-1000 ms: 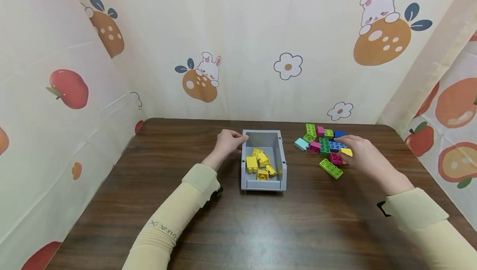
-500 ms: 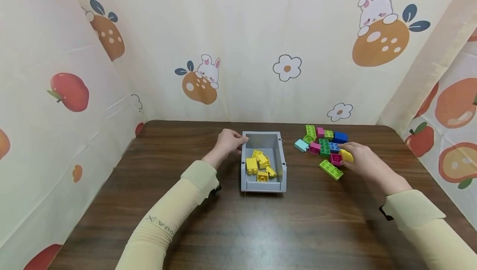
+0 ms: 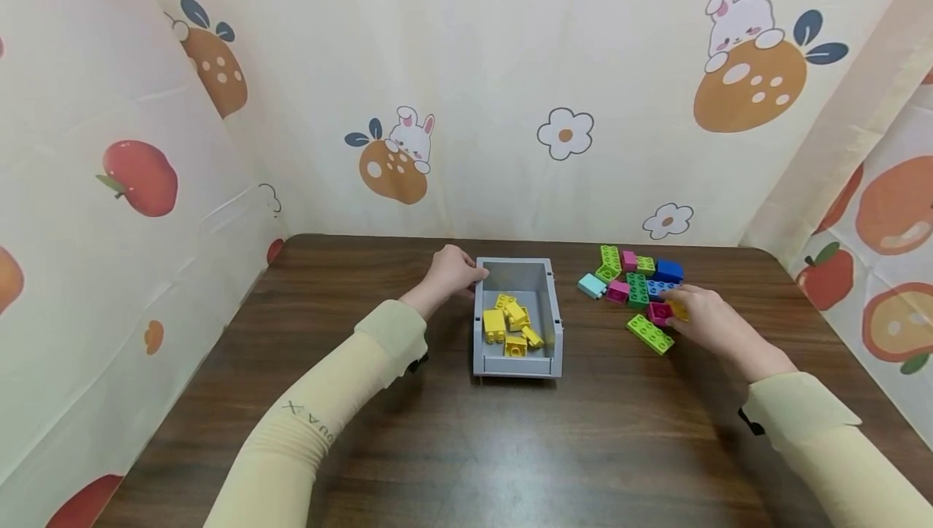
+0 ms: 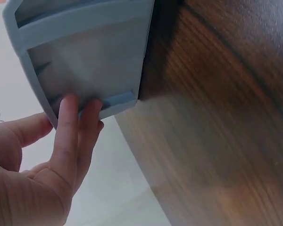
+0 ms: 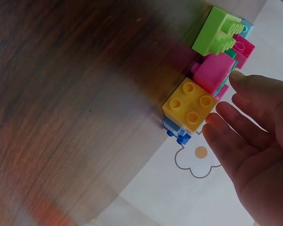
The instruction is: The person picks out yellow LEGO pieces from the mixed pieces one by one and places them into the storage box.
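My left hand (image 3: 453,270) grips the back left edge of a grey storage bin (image 3: 555,354). Two of its fingers (image 4: 68,122) lie against the bin's outer side wall (image 4: 85,61), with another digit at the edge. Several yellow toy bricks (image 3: 494,325) lie inside the bin. On the right, my right hand (image 3: 705,316) is at the brick pile, its fingertips at a yellow brick (image 5: 189,104) with studs showing. The thumb stands apart from that brick, close to a magenta brick (image 5: 213,71). In the head view my fingers partly cover the yellow brick.
Green (image 3: 637,290), light green (image 3: 650,334), blue (image 3: 668,270) and light blue (image 3: 592,286) bricks lie around the right hand. The dark wooden table (image 3: 554,447) extends in front. A printed curtain (image 3: 481,180) hangs behind its back edge.
My right hand lowered slightly, and the yellow brick, tilted in its fingers half a second ago, is now lower and more hidden. The left hand and bin stay in place.
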Tool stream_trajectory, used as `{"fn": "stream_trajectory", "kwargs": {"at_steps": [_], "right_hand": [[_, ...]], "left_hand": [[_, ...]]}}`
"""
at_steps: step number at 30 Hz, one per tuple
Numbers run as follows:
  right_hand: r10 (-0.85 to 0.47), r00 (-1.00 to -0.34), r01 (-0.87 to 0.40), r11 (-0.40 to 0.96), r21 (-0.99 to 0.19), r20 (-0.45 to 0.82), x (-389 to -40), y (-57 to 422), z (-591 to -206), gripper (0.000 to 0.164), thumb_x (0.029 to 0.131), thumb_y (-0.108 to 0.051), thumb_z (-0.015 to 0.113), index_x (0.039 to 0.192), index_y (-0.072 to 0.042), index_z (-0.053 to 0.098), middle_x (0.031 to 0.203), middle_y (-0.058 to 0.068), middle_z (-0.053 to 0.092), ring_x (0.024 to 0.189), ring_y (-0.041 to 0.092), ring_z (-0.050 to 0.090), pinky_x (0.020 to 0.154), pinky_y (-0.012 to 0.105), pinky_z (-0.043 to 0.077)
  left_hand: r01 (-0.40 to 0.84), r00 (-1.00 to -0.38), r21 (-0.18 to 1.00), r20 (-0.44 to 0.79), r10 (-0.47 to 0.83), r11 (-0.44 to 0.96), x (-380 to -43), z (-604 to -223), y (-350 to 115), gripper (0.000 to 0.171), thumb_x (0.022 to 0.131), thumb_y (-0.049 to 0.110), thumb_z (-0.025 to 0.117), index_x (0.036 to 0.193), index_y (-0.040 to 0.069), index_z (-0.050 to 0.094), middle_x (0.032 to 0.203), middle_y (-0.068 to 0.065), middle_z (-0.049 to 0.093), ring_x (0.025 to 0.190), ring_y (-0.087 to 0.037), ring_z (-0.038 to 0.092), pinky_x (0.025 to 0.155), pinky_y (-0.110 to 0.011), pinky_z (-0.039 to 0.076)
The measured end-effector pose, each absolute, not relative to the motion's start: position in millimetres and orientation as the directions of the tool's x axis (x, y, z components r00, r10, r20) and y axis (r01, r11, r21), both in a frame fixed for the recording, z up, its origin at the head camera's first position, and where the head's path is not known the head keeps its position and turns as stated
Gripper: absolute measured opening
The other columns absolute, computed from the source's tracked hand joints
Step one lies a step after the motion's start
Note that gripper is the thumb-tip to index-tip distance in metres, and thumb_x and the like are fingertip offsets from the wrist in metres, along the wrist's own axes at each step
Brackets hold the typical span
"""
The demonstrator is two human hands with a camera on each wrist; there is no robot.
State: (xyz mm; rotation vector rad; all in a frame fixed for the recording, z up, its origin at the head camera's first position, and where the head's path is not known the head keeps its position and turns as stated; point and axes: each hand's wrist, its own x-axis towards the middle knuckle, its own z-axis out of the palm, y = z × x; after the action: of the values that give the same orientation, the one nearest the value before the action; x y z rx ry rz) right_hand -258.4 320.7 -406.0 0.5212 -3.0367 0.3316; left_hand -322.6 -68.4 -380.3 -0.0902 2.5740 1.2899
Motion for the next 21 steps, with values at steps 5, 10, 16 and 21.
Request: {"fn": "stream_trajectory", "kwargs": {"at_steps": [5,10,16,21], "right_hand": [[-0.329,-0.938,-0.344,0.919,-0.192,0.109,-259,323,-409,0.038,0.076,-0.002,0.075,0.111,0.008,0.063,0.111,0.033,0.059,0.103,0.05,0.056,0.087,0.061,0.046],[-0.34,-0.927,-0.366,0.915,-0.173,0.16,-259,326,-411,0.035,0.075,0.0,0.074,0.108,0.009,0.064,0.109,0.032,0.059,0.1,0.048,0.057,0.086,0.061,0.047],[-0.311,-0.94,-0.333,0.926,-0.181,0.138,-259,330,-413,0.036,0.076,0.0,0.073,0.108,0.01,0.063,0.112,0.034,0.057,0.104,0.051,0.054,0.088,0.062,0.045],[-0.32,-0.936,-0.343,0.923,-0.174,0.146,-263,332,-413,0.035,0.075,0.0,0.074,0.107,0.01,0.064,0.111,0.034,0.058,0.104,0.051,0.054,0.089,0.062,0.045]], "left_hand": [[-0.154,-0.961,0.78,-0.26,0.09,0.607,-325,-377,-69,0.02,0.085,0.016,0.071,0.091,-0.002,0.067,0.087,-0.015,0.066,0.072,-0.025,0.07,0.073,-0.038,0.059],[-0.15,-0.954,0.787,-0.274,0.122,0.599,-324,-372,-71,0.02,0.084,0.014,0.071,0.09,-0.004,0.066,0.084,-0.016,0.067,0.08,-0.032,0.07,0.075,-0.042,0.059],[-0.129,-0.949,0.753,-0.283,0.14,0.645,-323,-366,-68,0.016,0.085,0.012,0.071,0.086,-0.004,0.067,0.081,-0.016,0.067,0.082,-0.033,0.07,0.075,-0.042,0.059],[-0.104,-0.952,0.721,-0.271,0.141,0.685,-324,-363,-66,0.015,0.085,0.011,0.07,0.084,-0.004,0.068,0.081,-0.017,0.067,0.079,-0.032,0.07,0.074,-0.039,0.059]]}}
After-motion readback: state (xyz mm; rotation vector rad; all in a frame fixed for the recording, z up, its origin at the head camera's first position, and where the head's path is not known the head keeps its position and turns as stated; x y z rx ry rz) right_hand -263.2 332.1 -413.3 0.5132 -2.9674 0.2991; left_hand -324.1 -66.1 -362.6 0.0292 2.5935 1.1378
